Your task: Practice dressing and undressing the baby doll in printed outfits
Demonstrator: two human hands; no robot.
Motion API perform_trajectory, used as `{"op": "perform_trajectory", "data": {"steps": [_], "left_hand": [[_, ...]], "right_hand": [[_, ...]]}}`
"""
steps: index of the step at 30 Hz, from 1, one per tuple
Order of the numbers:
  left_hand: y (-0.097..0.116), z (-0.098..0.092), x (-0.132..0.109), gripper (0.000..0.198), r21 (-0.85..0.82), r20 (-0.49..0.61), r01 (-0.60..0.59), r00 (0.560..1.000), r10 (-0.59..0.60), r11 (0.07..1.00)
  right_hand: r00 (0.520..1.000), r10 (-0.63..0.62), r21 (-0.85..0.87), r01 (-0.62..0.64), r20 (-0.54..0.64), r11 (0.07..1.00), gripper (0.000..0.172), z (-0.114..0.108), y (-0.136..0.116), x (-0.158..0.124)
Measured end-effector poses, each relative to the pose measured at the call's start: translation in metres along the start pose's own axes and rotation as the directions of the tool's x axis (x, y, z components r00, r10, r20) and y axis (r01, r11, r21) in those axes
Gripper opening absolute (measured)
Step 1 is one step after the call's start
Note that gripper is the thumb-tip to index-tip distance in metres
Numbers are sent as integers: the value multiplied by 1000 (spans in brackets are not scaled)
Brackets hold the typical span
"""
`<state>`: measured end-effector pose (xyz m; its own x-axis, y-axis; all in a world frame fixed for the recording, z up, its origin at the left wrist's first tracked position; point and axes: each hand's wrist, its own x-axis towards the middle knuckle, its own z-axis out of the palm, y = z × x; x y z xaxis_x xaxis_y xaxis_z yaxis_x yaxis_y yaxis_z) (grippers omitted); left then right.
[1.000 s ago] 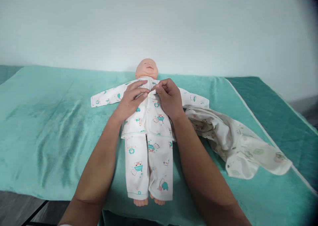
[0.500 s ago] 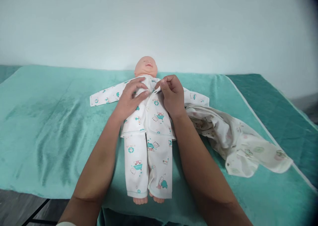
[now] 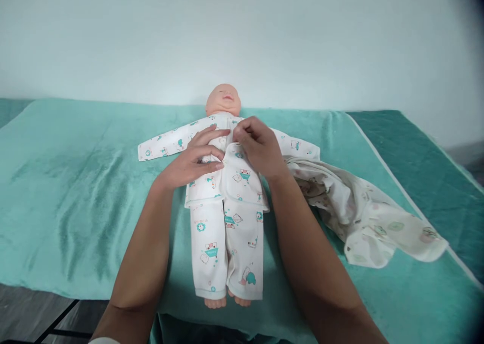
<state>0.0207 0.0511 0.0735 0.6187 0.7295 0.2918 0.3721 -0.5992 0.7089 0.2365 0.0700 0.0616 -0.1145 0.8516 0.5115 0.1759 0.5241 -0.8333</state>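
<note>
A baby doll (image 3: pixel 223 98) lies on its back on a teal blanket, head towards the wall. It wears a white printed shirt (image 3: pixel 234 175) and matching trousers (image 3: pixel 226 253). My left hand (image 3: pixel 194 157) rests flat on the doll's chest, fingers stretched across the shirt's left front. My right hand (image 3: pixel 256 147) pinches the shirt's front edge near the chest, fingers closed on the cloth. Both bare feet stick out at the blanket's near edge.
A crumpled white printed garment (image 3: pixel 363 210) lies to the right of the doll. The teal blanket (image 3: pixel 75 183) covers a table whose near edge runs along the bottom. A darker green mat (image 3: pixel 427 178) lies at the far right. A pale wall stands behind.
Both hands have slid a little down the doll's chest. My left hand has flattened and turned more sideways over the shirt.
</note>
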Motion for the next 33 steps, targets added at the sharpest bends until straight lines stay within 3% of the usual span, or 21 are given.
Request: {"op": "perform_trajectory", "data": {"steps": [3,6,12,15,17,20,22,24,25,27,31,33], "left_hand": [[-4,1,0,17,-39,-14,-5,1000,4,999],[-4,1,0,15,-55,-18,6,1000,-7,998],[6,7,3,21,-59,-97,20,995,-25,998],[5,11,7,23,-174,-235,20,970,-62,984],[-2,11,7,24,-260,-420,58,892,-167,964],[-23,3,2,22,-321,-663,205,649,-374,924],[-37,-5,-5,21,-306,-743,341,498,-447,889],[-47,-12,-12,22,-226,-795,477,414,-444,849],[-50,-14,-14,23,-159,-812,535,407,-418,829],[-50,-14,-15,27,8,-818,604,462,-342,797],[-42,-1,-3,31,276,-671,495,713,-203,824],[-42,5,5,33,347,-579,442,795,-182,827]], "right_hand": [[977,-38,-95,59,211,994,30,-1,-19,-5],[962,-24,-116,57,271,992,22,0,-30,-13],[983,81,23,-86,164,996,16,9,-31,-29],[992,123,44,-124,40,991,18,13,-30,-32],[986,139,25,-137,-89,990,21,9,-27,-30],[942,192,-127,-233,-274,964,19,-13,-13,-24],[906,251,-320,-363,-341,875,15,-33,2,-20],[883,301,-477,-452,-360,754,14,-48,18,-18],[883,296,-515,-456,-365,726,14,-51,24,-18],[915,207,-563,-379,-346,734,15,-49,34,-17],[986,12,-634,-117,-169,764,22,-28,41,-16],[995,0,-641,-66,-102,764,27,-22,44,-13]]}}
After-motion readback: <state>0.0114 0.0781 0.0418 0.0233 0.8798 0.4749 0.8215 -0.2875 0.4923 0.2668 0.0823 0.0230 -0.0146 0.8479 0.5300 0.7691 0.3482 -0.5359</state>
